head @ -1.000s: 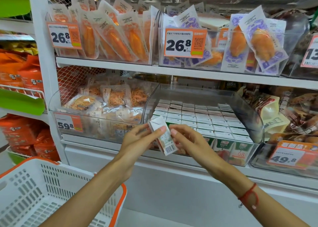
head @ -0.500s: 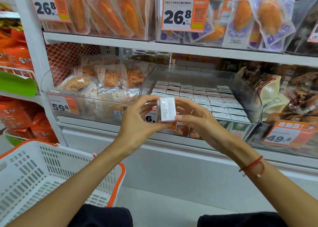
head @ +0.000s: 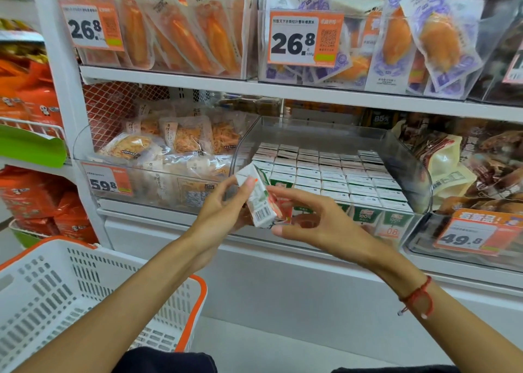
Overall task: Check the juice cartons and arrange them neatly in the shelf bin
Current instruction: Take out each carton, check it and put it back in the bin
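- So the left hand grips 1 juice carton by its sides, tilted with the barcode face toward the camera, just in front of the clear shelf bin at its front-left corner.
- The right hand has its fingers loosely spread right beside the carton. Fingertips look like they're about touching the carton's edge, but I can't tell if they're really gripping anything.
- Biggest risk imo: it's basically a 1-handed hold on a small slick box at an angle. If the left hand lets go before the right one actually has it, the carton drops, probably toward the white basket below or the floor.
- The packed cartons sit in tight rows, and the only gap I can make out is at the front-left. Shoving this 1 in crooked could knock the neighbours over or crush a corner.
- The bin's front wall is see-through, so it's easy to clip it on the way in and bump the carton loose.
- The price tag on the next bin hangs close by, so a sloppy swing left could snag it.
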{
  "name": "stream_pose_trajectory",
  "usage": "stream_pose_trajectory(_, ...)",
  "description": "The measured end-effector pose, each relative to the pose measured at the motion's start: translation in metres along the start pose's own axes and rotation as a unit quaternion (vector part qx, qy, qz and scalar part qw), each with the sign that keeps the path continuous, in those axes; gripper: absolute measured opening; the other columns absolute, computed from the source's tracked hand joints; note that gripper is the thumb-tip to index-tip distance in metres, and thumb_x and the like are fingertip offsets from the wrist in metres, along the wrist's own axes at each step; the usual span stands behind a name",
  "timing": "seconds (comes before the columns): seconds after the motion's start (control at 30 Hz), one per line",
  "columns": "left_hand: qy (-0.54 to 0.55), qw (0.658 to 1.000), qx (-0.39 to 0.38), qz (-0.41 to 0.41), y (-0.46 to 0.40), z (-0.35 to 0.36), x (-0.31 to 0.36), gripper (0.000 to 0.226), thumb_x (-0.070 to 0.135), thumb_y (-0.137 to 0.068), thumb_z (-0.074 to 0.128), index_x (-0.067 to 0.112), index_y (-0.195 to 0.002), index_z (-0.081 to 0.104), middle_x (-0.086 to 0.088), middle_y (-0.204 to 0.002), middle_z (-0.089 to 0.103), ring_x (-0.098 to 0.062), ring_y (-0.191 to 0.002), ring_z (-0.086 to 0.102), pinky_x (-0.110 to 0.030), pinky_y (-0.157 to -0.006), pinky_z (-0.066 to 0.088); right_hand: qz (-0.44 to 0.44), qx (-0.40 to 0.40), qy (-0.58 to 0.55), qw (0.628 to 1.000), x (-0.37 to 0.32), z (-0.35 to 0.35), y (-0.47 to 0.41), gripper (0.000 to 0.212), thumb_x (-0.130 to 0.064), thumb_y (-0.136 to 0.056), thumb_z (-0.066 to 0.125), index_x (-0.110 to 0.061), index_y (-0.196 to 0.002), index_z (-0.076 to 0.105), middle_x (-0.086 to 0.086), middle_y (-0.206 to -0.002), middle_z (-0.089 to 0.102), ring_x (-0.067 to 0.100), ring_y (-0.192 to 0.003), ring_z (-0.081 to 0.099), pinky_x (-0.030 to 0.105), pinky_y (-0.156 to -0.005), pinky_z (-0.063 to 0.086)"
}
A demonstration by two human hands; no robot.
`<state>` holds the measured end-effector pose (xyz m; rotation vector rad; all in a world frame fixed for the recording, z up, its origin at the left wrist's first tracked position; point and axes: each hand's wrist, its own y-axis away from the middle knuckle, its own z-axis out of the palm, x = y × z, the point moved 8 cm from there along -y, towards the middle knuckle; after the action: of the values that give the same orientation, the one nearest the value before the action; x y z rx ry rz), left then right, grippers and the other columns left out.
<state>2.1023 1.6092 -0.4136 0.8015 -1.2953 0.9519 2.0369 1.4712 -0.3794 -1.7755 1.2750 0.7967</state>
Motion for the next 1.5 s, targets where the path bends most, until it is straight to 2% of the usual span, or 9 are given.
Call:
stream_pose_trajectory(0.1, 0.063, 0.996, 0.002, -0.059, 0.002, 0.001, -0.009, 0.046, 0.05, -0.085, 0.061, 0.029, -0.126, 0.053, -0.002, -0.1, 0.076, -0.015, -0.088, 0.074, -0.023, -0.065, 0.057, -0.026, 0.054, 0.045, 0.997, -0.008, -0.002, 0.0, 0.048, -0.045, -0.076, 0.072, -0.038, -0.122, 0.065, -0.017, -0.129, 0.057, 0.004, -0.116, 0.056, 0.031, -0.091, 0.055)
stream_pose_trajectory(0.23, 0.105, 0.988, 0.015, -0.108, 0.003, 0.005, -0.017, 0.04, 0.047, -0.091, 0.057, 0.024, -0.123, 0.057, -0.005, -0.093, 0.077, -0.014, -0.081, 0.074, -0.025, -0.062, 0.058, -0.025, 0.083, 0.002, 0.996, -0.01, -0.003, -0.002, 0.038, -0.042, -0.078, 0.071, -0.03, -0.114, 0.072, -0.008, -0.105, 0.073, 0.013, -0.094, 0.068, 0.036, -0.077, 0.06)
stream_pose_trajectory(0.37, 0.161, 0.974, -0.019, -0.158, 0.007, 0.014, -0.022, 0.054, 0.049, -0.076, 0.066, 0.022, -0.122, 0.058, -0.011, -0.101, 0.075, -0.019, -0.091, 0.074, -0.027, -0.065, 0.06, 0.016, 0.123, -0.112, 0.986, 0.002, -0.009, -0.003, 0.029, -0.042, -0.076, 0.071, -0.03, -0.101, 0.077, -0.009, -0.088, 0.076, 0.004, -0.078, 0.071, 0.02, -0.067, 0.057)
stream_pose_trajectory(0.57, 0.234, 0.94, -0.013, -0.248, 0.015, 0.017, -0.029, 0.07, 0.035, -0.067, 0.08, 0.012, -0.128, 0.056, -0.022, -0.098, 0.073, -0.025, -0.085, 0.074, -0.033, -0.061, 0.061, 0.102, 0.115, -0.15, 0.977, 0.021, -0.01, -0.004, 0.025, -0.046, -0.079, 0.068, -0.032, -0.098, 0.076, -0.007, -0.094, 0.076, 0.008, -0.088, 0.072, 0.023, -0.076, 0.059)
stream_pose_trajectory(0.87, 0.25, 0.938, 0.016, -0.238, 0.016, 0.012, -0.024, 0.068, 0.031, -0.061, 0.082, 0.01, -0.122, 0.061, -0.021, -0.092, 0.073, -0.024, -0.079, 0.075, -0.032, -0.059, 0.061, 0.125, 0.088, -0.132, 0.979, 0.023, -0.006, -0.005, 0.031, -0.042, -0.094, 0.055, -0.022, -0.105, 0.076, -0.003, -0.098, 0.075, 0.011, -0.092, 0.069, 0.035, -0.09, 0.057)
stream_pose_trajectory(1.07, 0.146, 0.981, 0.085, -0.1, 0.009, 0.002, -0.006, 0.056, 0.037, -0.072, 0.081, 0.028, -0.119, 0.053, -0.009, -0.112, 0.069, -0.015, -0.085, 0.074, -0.026, -0.073, 0.06, 0.002, 0.152, 0.093, 0.984, -0.007, -0.011, -0.001, 0.041, -0.051, -0.075, 0.073, -0.035, -0.112, 0.066, -0.019, -0.102, 0.067, 0.004, -0.092, 0.063, 0.032, -0.076, 0.059)
stream_pose_trajectory(1.2, 0.105, 0.987, 0.108, -0.047, 0.011, 0.003, 0.005, 0.068, 0.041, -0.073, 0.08, 0.028, -0.128, 0.043, -0.003, -0.115, 0.065, -0.013, -0.09, 0.073, -0.029, -0.084, 0.059, -0.036, 0.246, 0.099, 0.964, -0.018, -0.021, 0.003, 0.039, -0.033, -0.079, 0.078, -0.029, -0.116, 0.067, -0.015, -0.108, 0.068, 0.003, -0.094, 0.063, 0.032, -0.08, 0.058)
stream_pose_trajectory(1.37, 0.142, 0.985, 0.019, -0.096, 0.014, 0.016, 0.007, 0.055, 0.052, -0.077, 0.069, 0.019, -0.12, 0.064, -0.01, -0.109, 0.073, -0.023, -0.097, 0.072, -0.033, -0.08, 0.06, -0.23, 0.273, 0.352, 0.865, -0.06, -0.01, 0.018, 0.039, -0.022, -0.082, 0.078, -0.015, -0.119, 0.069, -0.001, -0.11, 0.07, 0.018, -0.098, 0.065, 0.036, -0.071, 0.058)
stream_pose_trajectory(1.5, 0.138, 0.98, 0.023, -0.138, 0.015, 0.007, 0.008, 0.074, 0.065, -0.067, 0.069, 0.023, -0.127, 0.06, -0.013, -0.116, 0.068, -0.024, -0.098, 0.071, -0.034, -0.067, 0.06, -0.3, 0.254, 0.447, 0.804, -0.066, -0.002, 0.023, 0.039, -0.011, -0.076, 0.081, -0.014, -0.114, 0.072, 0.001, -0.109, 0.071, 0.018, -0.1, 0.061, 0.027, -0.064, 0.054)
